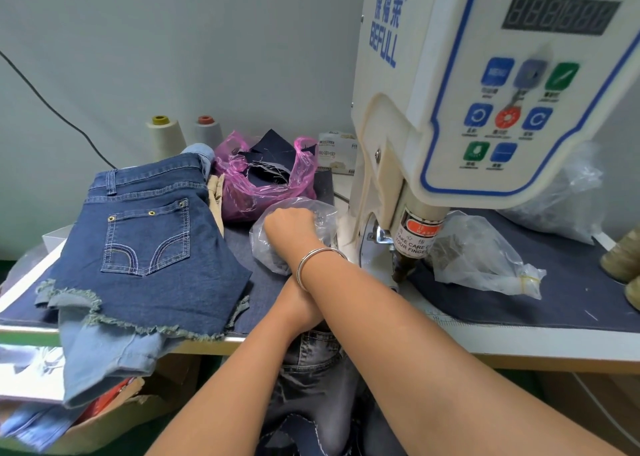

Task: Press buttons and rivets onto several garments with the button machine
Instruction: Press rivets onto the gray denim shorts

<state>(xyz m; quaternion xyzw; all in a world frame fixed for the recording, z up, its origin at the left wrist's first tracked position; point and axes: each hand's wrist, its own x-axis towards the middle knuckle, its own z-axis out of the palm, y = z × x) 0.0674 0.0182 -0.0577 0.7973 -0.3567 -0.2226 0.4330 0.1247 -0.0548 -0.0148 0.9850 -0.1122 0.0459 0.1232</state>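
The white button machine stands on the table at the right, its press head low over the denim-covered table top. My right hand, a silver bangle on its wrist, reaches left across the table and its curled fingers dig into a clear plastic bag of small parts. My left hand lies at the table's front edge under my right forearm, on grey jeans that hang into my lap; its fingers are hidden. Dark blue denim shorts with brass rivets on the pocket lie at the left.
A pink plastic bag of dark fabric scraps sits behind the clear bag. Two thread cones stand by the wall. More clear bags lie right of the press head. Light blue denim hangs off the table's left front.
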